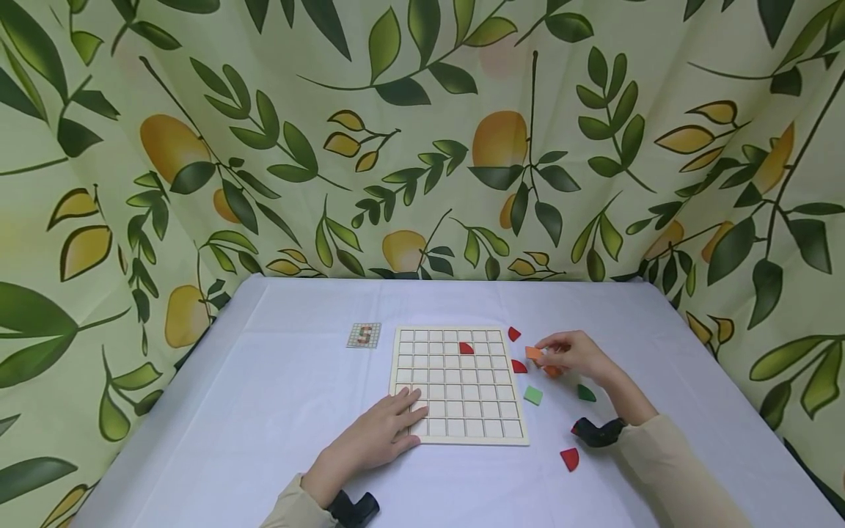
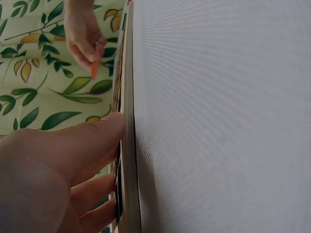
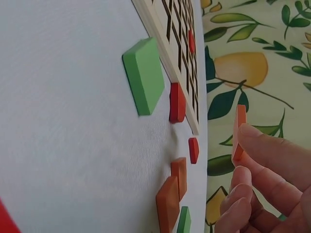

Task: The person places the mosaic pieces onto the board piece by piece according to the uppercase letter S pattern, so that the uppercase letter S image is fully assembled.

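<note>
My right hand (image 1: 577, 356) pinches a flat orange square tile (image 3: 239, 132) between thumb and fingers, raised off the table beyond the board's right edge. Fingers spread, my left hand (image 1: 376, 433) rests on the lower left corner of a pale wooden grid board (image 1: 475, 441); in the left wrist view its thumb (image 2: 104, 131) lies along the board's edge. One red quarter-round piece (image 1: 466, 348) sits in a cell of the upper rows. Below the right hand, orange pieces (image 3: 168, 204) lie on the cloth, partly hidden by it in the head view.
Right of the board lie red quarter-round pieces (image 1: 519, 367), a light green square tile (image 1: 533, 395) and a dark green rounded piece (image 1: 586, 393). Another red piece (image 1: 570, 460) is nearer the front. A small patterned card (image 1: 364, 335) lies left of the board. A leaf-print curtain (image 1: 422, 147) hangs behind.
</note>
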{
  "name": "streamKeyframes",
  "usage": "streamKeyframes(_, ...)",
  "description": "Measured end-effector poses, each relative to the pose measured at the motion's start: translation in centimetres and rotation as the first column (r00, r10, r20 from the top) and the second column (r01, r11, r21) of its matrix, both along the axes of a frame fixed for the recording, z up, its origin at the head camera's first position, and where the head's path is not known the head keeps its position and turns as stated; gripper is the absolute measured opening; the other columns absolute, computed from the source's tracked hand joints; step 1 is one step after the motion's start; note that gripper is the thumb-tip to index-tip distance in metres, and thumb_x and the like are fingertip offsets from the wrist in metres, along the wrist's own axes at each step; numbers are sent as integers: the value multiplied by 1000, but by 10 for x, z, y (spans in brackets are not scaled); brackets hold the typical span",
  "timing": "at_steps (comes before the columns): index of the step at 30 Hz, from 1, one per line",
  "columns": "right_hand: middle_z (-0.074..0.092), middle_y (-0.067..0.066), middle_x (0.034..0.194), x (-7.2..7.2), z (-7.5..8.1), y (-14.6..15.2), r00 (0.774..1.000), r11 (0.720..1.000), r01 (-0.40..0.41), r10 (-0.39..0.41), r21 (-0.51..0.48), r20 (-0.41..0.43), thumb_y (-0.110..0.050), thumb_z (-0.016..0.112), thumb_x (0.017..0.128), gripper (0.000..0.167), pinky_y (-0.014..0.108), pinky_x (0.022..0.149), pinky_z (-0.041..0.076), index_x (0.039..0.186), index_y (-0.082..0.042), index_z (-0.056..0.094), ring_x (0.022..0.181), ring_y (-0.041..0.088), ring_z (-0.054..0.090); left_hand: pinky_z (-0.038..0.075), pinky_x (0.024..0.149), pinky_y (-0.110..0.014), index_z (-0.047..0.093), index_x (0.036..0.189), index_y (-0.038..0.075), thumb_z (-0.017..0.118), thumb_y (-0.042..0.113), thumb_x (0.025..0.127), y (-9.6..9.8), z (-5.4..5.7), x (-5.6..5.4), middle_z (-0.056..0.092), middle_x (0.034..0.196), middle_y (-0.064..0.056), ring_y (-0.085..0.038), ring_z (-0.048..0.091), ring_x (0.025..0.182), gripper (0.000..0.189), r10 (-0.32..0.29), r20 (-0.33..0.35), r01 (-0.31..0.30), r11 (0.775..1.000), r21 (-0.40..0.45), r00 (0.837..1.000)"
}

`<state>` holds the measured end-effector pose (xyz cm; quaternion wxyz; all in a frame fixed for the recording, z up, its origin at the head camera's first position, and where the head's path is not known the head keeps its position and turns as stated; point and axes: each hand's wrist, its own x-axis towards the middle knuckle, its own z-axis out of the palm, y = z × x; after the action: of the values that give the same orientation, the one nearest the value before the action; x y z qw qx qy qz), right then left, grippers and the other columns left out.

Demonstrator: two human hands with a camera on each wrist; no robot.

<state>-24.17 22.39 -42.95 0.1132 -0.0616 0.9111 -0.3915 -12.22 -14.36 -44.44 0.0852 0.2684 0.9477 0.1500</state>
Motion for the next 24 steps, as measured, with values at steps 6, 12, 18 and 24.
streamKeyframes(6,58,4,79,1,0,-7,1000,1000,-21,21,-12,-3,-21,76,82,38,23,57,47,113,1,68,73,16,50,33,118,-48,46,144,17,55,36,96,0,-1,0,35,158,-7,-29,32,148,53,-15,-25,14,1000,-22,1000)
streamKeyframes(12,58,4,78,-1,0,-13,1000,1000,-19,19,-20,16,-19,75,83,37,23,56,47,113,1,68,69,16,50,33,118,-49,47,144,16,55,35,96,0,0,0,35,158,-8,-30,31,148,52,-15,-19,14,1000,-6,1000)
streamKeyframes(18,57,4,78,0,0,-19,1000,999,-23,23,-31,6,-18,73,84,36,23,54,43,114,1,67,69,16,49,33,118,-50,47,144,16,55,35,96,1,2,0,36,158,-8,-30,32,147,52,-8,-9,8,1000,-7,1000)
streamKeyframes(24,52,3,76,0,2,-25,999,997,-35,36,-63,7,-17,71,86,35,22,49,39,116,0,66,64,16,48,33,118,-50,47,144,16,55,35,96,1,4,2,36,157,-8,-30,32,147,52,-10,-4,10,1000,-2,1000)
